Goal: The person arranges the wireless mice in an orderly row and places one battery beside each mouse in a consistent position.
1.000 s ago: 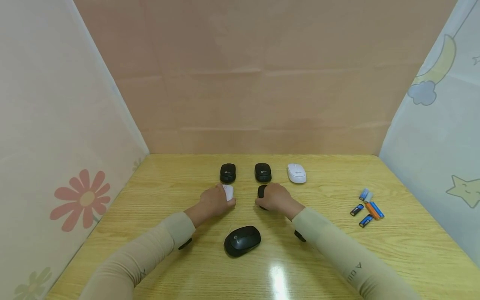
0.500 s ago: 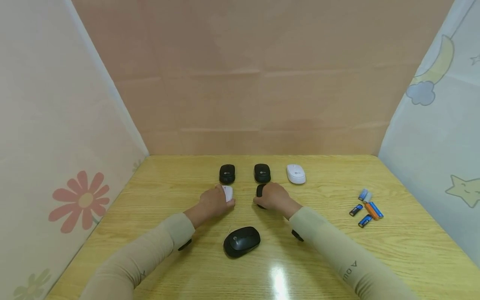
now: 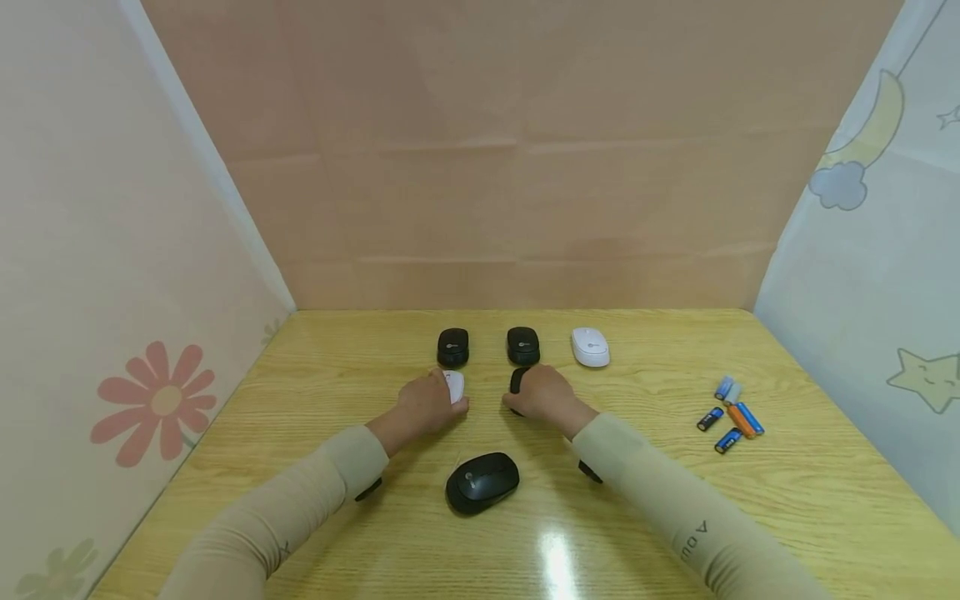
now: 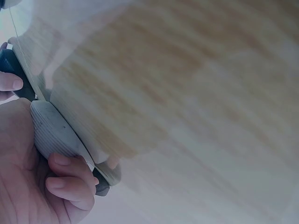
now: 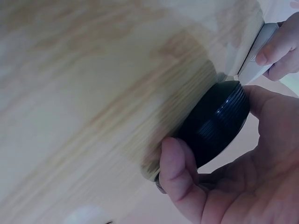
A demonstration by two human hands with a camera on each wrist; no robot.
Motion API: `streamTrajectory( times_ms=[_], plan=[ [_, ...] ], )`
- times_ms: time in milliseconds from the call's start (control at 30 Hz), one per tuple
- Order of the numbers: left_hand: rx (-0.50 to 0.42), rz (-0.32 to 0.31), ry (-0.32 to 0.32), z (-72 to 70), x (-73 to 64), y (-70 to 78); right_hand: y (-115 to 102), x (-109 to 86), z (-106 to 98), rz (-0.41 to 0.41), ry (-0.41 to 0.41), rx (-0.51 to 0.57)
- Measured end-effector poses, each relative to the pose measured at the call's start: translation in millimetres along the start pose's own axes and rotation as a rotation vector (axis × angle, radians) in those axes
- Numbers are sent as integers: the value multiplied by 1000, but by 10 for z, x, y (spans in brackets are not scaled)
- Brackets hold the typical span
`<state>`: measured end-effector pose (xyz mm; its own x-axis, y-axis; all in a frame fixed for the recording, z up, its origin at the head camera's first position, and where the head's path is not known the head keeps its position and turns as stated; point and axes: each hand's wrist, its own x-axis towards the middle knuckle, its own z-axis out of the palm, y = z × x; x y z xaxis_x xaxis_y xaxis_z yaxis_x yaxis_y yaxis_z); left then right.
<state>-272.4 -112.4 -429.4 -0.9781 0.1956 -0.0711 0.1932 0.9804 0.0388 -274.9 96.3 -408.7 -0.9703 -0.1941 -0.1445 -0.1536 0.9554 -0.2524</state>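
Observation:
A white computer mouse (image 3: 454, 385) lies on the table under my left hand (image 3: 427, 402). In the left wrist view, that hand's fingers (image 4: 70, 179) curl against the ribbed side of the white mouse (image 4: 56, 128). My right hand (image 3: 547, 395) grips a black computer mouse (image 3: 516, 382) a short way to the right. Seen from the right wrist, the thumb and fingers pinch the black mouse (image 5: 217, 123) from both ends, close to the wood. Both palms partly cover the mice in the head view.
Behind the hands stand two black mice (image 3: 453, 347) (image 3: 522, 345) and a white mouse (image 3: 591, 347) in a row. Nearer, a larger black mouse (image 3: 482, 482) lies between the forearms. Several batteries (image 3: 741, 421) are scattered at the right of the table (image 3: 645, 375).
My right hand has shifted slightly left with the black mouse. The left hand stays on the white mouse; the whole head view drifts a little.

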Motion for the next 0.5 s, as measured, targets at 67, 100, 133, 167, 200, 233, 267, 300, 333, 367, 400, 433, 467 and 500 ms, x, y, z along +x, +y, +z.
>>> streamTrajectory(
  times_ms=[67,100,133,167,200,233,267,300,333,367,400,433,467,500],
  plan=[
    [5,4,0,3,0,0,-11,-12,-11,5,-6,2],
    [4,6,1,3,-2,1,-13,-16,-16,5,-7,0],
    [2,9,1,3,-3,2,-14,-18,-18,3,-8,-1],
    [2,11,3,5,-3,2,-15,-16,-17,3,-11,-3],
    [3,13,3,3,-3,2,-11,-11,-16,2,-12,-5],
    [2,14,2,2,-4,3,-7,-11,-15,-2,-11,-8],
    [-2,13,1,-1,-5,3,-2,-3,-7,-4,-12,-10],
    [-3,14,1,0,-5,2,2,1,-2,-6,-11,-9],
    [-4,13,0,-1,-5,1,7,5,3,-11,-9,-10],
    [-4,11,0,-3,-6,0,8,5,4,-13,-7,-15],
    [-5,11,-2,-7,-7,1,8,1,1,-18,-4,-18],
    [-8,10,-2,-11,-9,2,6,-5,-3,-22,-4,-22],
    [-7,11,-1,-15,-11,3,3,-11,-11,-27,-6,-26],
    [-4,12,-1,-19,-14,4,-1,-19,-19,-31,-6,-29]
  ],
)
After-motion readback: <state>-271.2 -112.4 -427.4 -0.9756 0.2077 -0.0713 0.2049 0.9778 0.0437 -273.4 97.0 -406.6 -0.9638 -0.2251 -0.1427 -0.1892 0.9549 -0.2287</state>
